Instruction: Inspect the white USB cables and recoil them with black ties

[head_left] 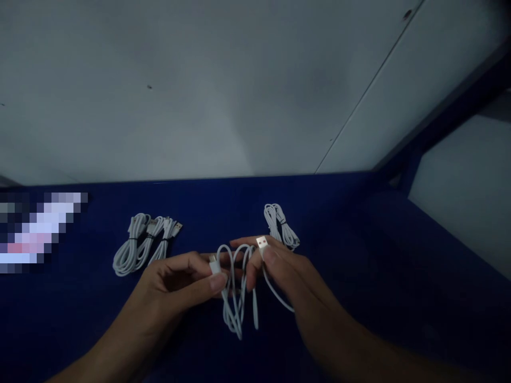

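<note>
White cable [239, 298] between both hands' fingers [217, 282]

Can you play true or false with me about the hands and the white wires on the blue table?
1. Both hands hold one loose white charging cable. True.
2. The right hand pinches the white USB plug with the red inside. True.
3. The dark blue table is covered with a red cloth. False: its top is plain blue.
4. The left hand is empty. False: its fingers grip the small white plug at the cable's other end.
5. A pile of tied white cable bundles lies to the left of the hands. True.
6. The single tied white cable bundle beyond the right hand is black. False: it is white.
</note>
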{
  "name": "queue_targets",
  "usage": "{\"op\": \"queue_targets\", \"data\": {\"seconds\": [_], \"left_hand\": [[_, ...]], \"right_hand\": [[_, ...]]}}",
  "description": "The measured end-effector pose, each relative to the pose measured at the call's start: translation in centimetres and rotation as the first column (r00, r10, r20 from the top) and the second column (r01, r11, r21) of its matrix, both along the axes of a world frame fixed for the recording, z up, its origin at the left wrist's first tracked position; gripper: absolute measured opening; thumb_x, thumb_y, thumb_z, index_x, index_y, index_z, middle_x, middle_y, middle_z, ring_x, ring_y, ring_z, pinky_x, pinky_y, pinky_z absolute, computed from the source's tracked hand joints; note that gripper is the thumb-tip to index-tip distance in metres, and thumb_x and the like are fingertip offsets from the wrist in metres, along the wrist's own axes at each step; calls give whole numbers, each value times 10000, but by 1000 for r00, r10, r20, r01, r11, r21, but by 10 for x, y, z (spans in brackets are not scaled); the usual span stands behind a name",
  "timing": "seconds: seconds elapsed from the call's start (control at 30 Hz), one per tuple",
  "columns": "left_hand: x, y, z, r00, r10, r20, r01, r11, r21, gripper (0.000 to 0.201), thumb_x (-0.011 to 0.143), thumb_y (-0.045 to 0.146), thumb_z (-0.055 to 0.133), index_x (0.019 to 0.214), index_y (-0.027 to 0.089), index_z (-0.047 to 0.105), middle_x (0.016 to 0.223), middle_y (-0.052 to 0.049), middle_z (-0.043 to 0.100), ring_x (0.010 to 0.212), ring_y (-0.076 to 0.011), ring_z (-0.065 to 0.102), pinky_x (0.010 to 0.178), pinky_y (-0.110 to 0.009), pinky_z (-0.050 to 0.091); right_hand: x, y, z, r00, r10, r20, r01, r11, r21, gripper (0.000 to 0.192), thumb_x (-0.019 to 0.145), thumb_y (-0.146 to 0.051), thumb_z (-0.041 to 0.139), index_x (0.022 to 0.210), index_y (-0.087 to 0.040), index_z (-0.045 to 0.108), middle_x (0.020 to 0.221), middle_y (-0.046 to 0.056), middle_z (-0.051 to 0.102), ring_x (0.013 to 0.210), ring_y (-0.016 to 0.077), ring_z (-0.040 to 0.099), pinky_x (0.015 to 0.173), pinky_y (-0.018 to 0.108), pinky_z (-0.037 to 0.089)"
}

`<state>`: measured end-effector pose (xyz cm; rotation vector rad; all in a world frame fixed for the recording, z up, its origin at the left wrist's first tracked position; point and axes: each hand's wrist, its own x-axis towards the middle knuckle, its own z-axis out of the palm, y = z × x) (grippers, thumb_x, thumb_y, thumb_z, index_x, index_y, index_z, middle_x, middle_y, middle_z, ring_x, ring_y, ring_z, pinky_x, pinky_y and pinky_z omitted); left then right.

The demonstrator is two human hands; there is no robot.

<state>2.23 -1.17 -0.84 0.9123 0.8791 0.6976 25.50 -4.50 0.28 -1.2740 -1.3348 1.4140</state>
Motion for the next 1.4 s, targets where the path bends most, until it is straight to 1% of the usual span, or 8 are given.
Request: {"op": "queue_targets", "data": {"seconds": [0.17,0.27,0.43,0.57,0.7,0.87,1.07,1.4], "left_hand": [[4,3,7,1000,10,-12,-10,1000,7,226,997,306,851,783,231,838,1178,-59,865,1130,-264,788,1008,-345,585],[5,4,7,999,15,-28,-15,1000,0,209,954,276,891,755,236,840,1222,-50,855,1186,-274,770,1068,-363,563],[2,4,2,998,-30,-62,32,999,29,166,1002,270,831,846,229,869,1181,-77,850,1139,-280,774,1064,-397,563],[6,6,5,995,-27,-93,32,998,52,176,968,268,871,796,230,872,1037,-49,821,1046,-241,781,983,-335,579],[8,7,6,994,-10,-105,20,996,92,116,931,258,909,815,253,902,1013,-32,796,986,-223,780,955,-333,592],[3,8,-3,990,-18,-140,36,991,126,190,1013,269,826,841,249,906,1053,-51,793,1070,-255,779,994,-362,589],[3,8,-5,991,-47,-125,65,987,145,92,946,241,895,857,254,917,1097,-50,779,1070,-256,774,995,-359,598],[10,5,1,992,-54,-111,69,988,140,191,975,233,847,790,257,890,920,-44,798,986,-257,797,998,-389,604]], "right_hand": [[-1,2,3,998,53,-41,-53,999,11,613,1201,-607,375,744,-236,545,1122,32,686,1173,238,621,1122,428,482],[-2,1,4,997,64,-42,-66,997,-36,541,1195,-604,403,798,-249,502,1039,26,650,1071,231,627,986,397,532],[-1,-1,10,989,137,-50,-140,989,-55,498,1213,-558,381,859,-250,550,1257,20,665,1310,224,587,1159,390,478],[0,0,14,981,193,-18,-194,980,-47,486,1229,-496,363,900,-249,621,1376,12,632,1384,210,560,1218,378,441],[0,0,14,970,241,-16,-241,969,-44,490,1224,-524,370,925,-251,646,1347,16,618,1357,205,574,1210,374,454],[-1,1,8,974,226,-4,-226,973,-51,526,1222,-521,380,861,-233,632,1264,23,622,1257,215,601,1136,401,499],[-3,2,5,973,228,-38,-230,972,-44,541,1225,-525,373,850,-221,617,1239,18,621,1190,202,637,1077,400,509],[-4,-1,5,971,230,-65,-234,970,-68,555,1214,-554,389,834,-219,615,1236,25,631,1162,216,639,1059,423,514]]}}
